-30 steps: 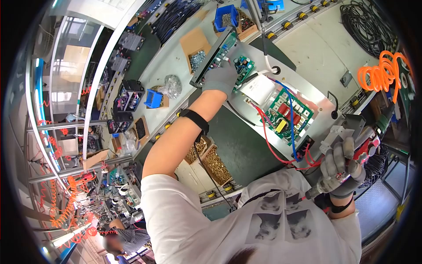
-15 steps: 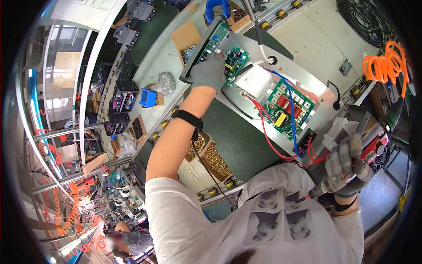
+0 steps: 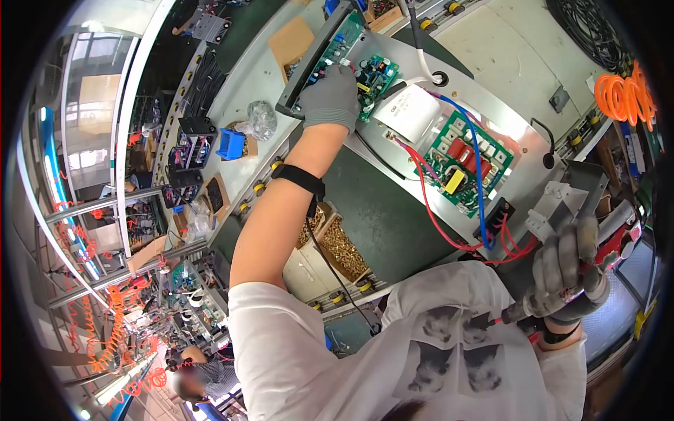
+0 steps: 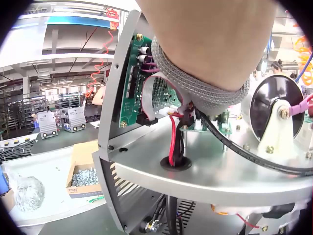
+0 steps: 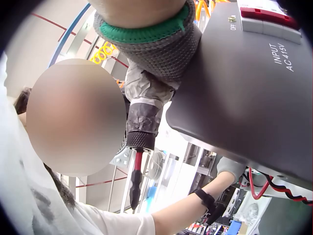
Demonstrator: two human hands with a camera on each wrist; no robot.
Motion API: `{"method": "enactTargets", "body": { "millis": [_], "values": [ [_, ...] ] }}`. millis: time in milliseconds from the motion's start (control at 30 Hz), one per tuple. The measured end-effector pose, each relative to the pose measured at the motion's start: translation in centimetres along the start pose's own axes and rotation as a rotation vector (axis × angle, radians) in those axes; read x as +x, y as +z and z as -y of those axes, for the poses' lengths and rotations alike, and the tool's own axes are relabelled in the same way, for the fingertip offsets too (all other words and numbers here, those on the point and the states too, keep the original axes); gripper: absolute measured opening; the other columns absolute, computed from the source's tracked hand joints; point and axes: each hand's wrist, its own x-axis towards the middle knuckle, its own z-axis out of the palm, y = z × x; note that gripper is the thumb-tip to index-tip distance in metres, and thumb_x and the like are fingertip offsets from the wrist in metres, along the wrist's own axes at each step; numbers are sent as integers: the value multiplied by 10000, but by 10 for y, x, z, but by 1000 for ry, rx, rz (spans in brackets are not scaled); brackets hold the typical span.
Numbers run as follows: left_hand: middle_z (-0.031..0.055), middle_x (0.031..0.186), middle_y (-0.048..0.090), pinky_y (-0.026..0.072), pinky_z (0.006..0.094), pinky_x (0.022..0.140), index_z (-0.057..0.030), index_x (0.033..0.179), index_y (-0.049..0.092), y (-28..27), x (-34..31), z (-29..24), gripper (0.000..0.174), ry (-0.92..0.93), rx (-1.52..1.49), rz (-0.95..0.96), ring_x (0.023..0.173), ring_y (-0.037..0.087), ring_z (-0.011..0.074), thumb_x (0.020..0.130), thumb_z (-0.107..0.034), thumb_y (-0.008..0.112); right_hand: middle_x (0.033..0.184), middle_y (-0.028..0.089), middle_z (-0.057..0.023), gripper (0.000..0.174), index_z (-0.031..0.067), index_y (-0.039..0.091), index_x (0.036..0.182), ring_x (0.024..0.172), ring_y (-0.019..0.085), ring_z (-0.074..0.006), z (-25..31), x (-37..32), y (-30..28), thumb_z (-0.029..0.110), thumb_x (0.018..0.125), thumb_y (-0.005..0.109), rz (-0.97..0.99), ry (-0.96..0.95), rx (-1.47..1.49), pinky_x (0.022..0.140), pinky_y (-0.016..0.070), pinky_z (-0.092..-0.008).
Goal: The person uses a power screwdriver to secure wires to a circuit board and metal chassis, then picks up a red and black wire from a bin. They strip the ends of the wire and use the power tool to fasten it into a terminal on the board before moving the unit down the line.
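Observation:
My gloved left hand [image 3: 330, 95] reaches in at an upright front panel [image 3: 298, 81] that carries a green circuit board [image 3: 345, 35]. Its fingertips are at small white connectors between that board and a smaller green board [image 3: 379, 76]; I cannot tell whether they pinch anything. In the left wrist view, a grey ribbon cable [image 4: 150, 98] and red and black wires [image 4: 172, 139] run up near the glove cuff, which hides the fingers. My gloved right hand [image 3: 565, 270] grips a power screwdriver [image 5: 143, 117], its red bit [image 5: 138, 171] pointing toward the white shirt, away from the chassis.
The metal chassis [image 3: 439, 224] bears a white capacitor [image 3: 411, 112], a larger green board [image 3: 467, 161] and red and blue wires. Boxes of screws [image 3: 342, 249] stand under its near side. A blue bin [image 3: 232, 144] and a clear bag [image 3: 262, 121] lie left; an orange coiled hose [image 3: 625, 98] hangs right.
The head view has shifted, so the chassis sits slightly higher in it. My left hand stays among the connectors by the front panel, and the right keeps its hold on the screwdriver.

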Motion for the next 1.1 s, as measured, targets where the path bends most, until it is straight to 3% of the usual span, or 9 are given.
{"method": "enactTargets", "body": {
  "millis": [300,467,667,767,1067,1100],
  "values": [
    [79,1004,578,532,345,630,-80,1104,542,-11,-4,4,364,18,-125,62,799,651,223,746,-125,591,631,456,-28,298,98,393,830,527,494,-150,0,3,-2,151,796,684,22,33,36,424,434,-272],
    [106,1062,574,531,361,675,-65,1112,532,-18,5,5,378,5,-166,250,836,644,269,740,-102,590,620,452,-27,286,95,395,831,533,496,-149,0,6,0,145,803,675,-8,52,33,426,434,-270],
    [112,1068,577,530,372,698,-59,1101,539,-13,1,8,370,5,-230,183,847,642,287,736,-94,592,593,449,-28,290,90,387,816,460,462,-142,-1,6,-1,136,807,673,-7,17,35,381,395,-268],
    [116,1066,579,529,371,701,-53,1087,547,-15,3,6,346,-16,-215,238,850,642,288,745,-96,581,577,455,-32,296,90,382,807,425,443,-140,-3,5,-3,124,804,676,12,0,64,362,373,-267],
    [144,1028,595,521,397,717,-41,1026,571,-25,4,1,271,-93,-249,262,859,642,297,765,-114,563,558,481,-54,312,83,370,799,423,490,-159,-1,4,-8,93,793,682,22,-13,97,332,419,-277],
    [144,1028,595,521,397,717,-41,1026,571,-26,5,1,271,-90,-247,263,859,642,297,765,-114,563,582,499,-85,294,64,396,814,459,512,-205,1,2,-7,84,785,689,-8,1,123,366,436,-317]
  ]
}}
